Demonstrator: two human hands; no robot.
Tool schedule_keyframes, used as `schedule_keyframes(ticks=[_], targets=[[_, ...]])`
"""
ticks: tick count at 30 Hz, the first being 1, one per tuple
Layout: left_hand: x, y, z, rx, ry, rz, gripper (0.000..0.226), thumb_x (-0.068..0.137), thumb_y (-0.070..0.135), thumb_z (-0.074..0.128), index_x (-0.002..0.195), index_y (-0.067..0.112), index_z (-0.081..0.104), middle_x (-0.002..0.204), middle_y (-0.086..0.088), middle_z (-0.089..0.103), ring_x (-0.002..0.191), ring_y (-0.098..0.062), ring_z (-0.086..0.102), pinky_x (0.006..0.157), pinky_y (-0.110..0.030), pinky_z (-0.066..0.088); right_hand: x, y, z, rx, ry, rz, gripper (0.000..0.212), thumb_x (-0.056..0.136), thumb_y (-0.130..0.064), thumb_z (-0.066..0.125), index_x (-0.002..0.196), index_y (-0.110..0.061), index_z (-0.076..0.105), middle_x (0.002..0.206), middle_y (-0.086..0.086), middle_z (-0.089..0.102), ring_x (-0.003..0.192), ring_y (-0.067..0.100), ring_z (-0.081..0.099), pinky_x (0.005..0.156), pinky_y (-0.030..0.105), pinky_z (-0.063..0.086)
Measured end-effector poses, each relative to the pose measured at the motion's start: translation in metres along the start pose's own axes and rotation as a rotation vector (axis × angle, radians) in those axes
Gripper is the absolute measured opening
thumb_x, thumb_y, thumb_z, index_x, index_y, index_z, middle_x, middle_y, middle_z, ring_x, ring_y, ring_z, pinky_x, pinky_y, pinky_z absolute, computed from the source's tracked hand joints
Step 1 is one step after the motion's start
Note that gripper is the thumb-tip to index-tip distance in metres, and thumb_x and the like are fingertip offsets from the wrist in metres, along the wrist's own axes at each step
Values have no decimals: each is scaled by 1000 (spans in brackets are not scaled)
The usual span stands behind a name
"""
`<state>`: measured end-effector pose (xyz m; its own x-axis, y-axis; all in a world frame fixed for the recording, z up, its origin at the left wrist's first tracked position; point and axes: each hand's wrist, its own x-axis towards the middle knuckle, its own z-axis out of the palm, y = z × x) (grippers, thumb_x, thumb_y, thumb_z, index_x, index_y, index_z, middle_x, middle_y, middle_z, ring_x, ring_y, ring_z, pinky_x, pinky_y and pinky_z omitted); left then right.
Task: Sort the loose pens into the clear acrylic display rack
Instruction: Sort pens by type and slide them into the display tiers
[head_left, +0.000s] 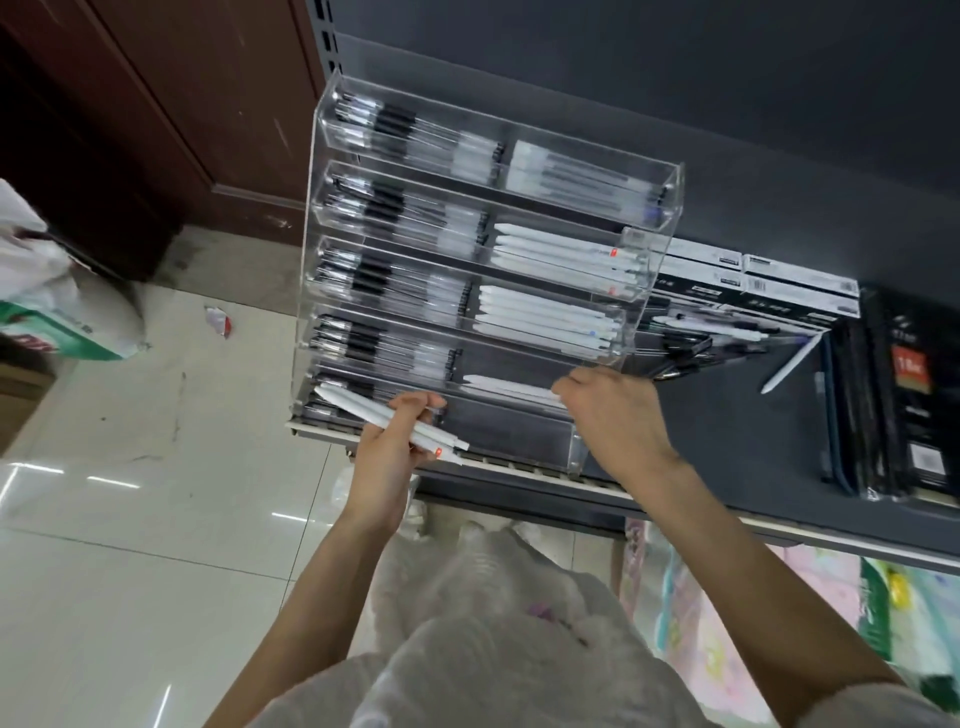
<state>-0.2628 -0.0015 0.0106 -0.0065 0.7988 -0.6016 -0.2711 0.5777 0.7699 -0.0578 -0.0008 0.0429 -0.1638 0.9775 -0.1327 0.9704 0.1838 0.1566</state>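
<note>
Loose pens (390, 422): we see a small bundle of white ones in the left hand (387, 451), fingers curled round them, one barrel showing a small red mark near its end. The bundle lies slanted, tips up-left, in front of the lowest tier of the clear acrylic display rack (660, 218).

The rack stands tiered on a dark grey shelf (727, 415), at its front left corner. Each tier is split in two. Left compartments hold clear-barrelled pens with black grips (374, 280). Right compartments of the middle tiers hold white pens (550, 317), some with small red or blue marks near one end. The top right compartment holds frosted pens, one with a blue end.

The right hand (613, 415) reaches into the right compartment of a low tier, fingers bent down over the white pens lying there; we cannot tell whether it grips one.

To the right of the rack lie dark pen boxes (769, 291) with white barcode labels, print too small to read. More loose pens rest on them, and one white pen (792, 364) lies alone on the shelf. Further right stand black packets (914, 395); a red label there is blurred and unreadable to us.

Below, glossy pale floor tiles (130, 519).
</note>
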Motion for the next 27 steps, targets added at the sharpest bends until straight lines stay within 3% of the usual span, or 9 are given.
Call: schedule_keyframes(ticks=[3, 5, 8, 10, 12, 15, 19, 23, 27], targets=[[-3, 1, 7, -8, -4, 14, 23, 95, 16, 51, 80, 12, 68, 70, 9, 59, 77, -11, 52, 57, -20, 47, 3, -3, -8, -1, -102, -39, 26, 67, 7, 67, 82, -15, 66, 77, -1, 63, 78, 19, 61, 50, 24, 35], [-4, 3, 10, -10, 7, 32, 23, 96, 16, 50, 82, 11, 68, 68, 11, 60, 72, -8, 54, 52, -16, 46, 4, -2, -10, 32, -184, -30, 32, 81, 9, 51, 100, -14, 62, 95, 0, 62, 95, 20, 57, 61, 27, 37], [-4, 5, 13, 2, 13, 64, 21, 96, 18, 50, 88, 10, 68, 70, 11, 62, 69, -6, 56, 55, -17, 48, 0, -2, -8, 83, -141, 4, 31, 81, 10, 51, 99, -13, 61, 91, 0, 61, 92, 21, 58, 61, 27, 41], [-5, 7, 15, 5, 20, 86, 20, 96, 19, 52, 85, 12, 67, 73, 8, 62, 66, -5, 58, 56, -18, 48, -4, -3, -7, 161, -24, 32, 19, 89, -3, 53, 94, -16, 64, 84, -4, 63, 83, 18, 61, 60, 30, 50], [-6, 7, 18, -7, 42, 101, 21, 96, 19, 52, 81, 14, 67, 76, 5, 62, 67, -6, 59, 61, -22, 48, -10, -8, -12, 480, 81, 52, 15, 94, -23, 54, 94, -22, 68, 85, -9, 68, 79, 11, 64, 65, 29, 53], [-9, 6, 24, 3, 37, 133, 23, 96, 21, 52, 79, 15, 67, 72, 4, 60, 67, -9, 58, 61, -22, 48, -19, -33, -30, 918, 29, 47, 16, 89, -37, 61, 96, -27, 71, 87, -16, 71, 79, -3, 63, 71, 17, 50], [-13, 4, 31, 0, 9, 128, 23, 95, 23, 53, 81, 11, 67, 64, 3, 60, 63, -8, 59, 59, -21, 48, -21, -47, -28, 982, 31, 76, 7, 84, -29, 69, 90, -27, 69, 80, -15, 69, 74, -4, 60, 65, 10, 43], [-12, 3, 31, 43, -39, 143, 26, 93, 31, 56, 83, 11, 69, 71, 1, 64, 71, -13, 62, 65, -26, 51, -20, -30, -23, 1012, 39, 88, 8, 83, -23, 70, 91, -23, 69, 80, -17, 65, 74, -2, 58, 65, 8, 39], [-9, 1, 25, 123, -50, 141, 29, 92, 36, 55, 85, 12, 70, 58, 12, 51, 60, -5, 55, 72, -33, 51, -21, 12, -14, 675, 278, 135, 9, 82, -20, 71, 91, -19, 69, 82, -9, 65, 77, 6, 52, 67, 22, 42]])
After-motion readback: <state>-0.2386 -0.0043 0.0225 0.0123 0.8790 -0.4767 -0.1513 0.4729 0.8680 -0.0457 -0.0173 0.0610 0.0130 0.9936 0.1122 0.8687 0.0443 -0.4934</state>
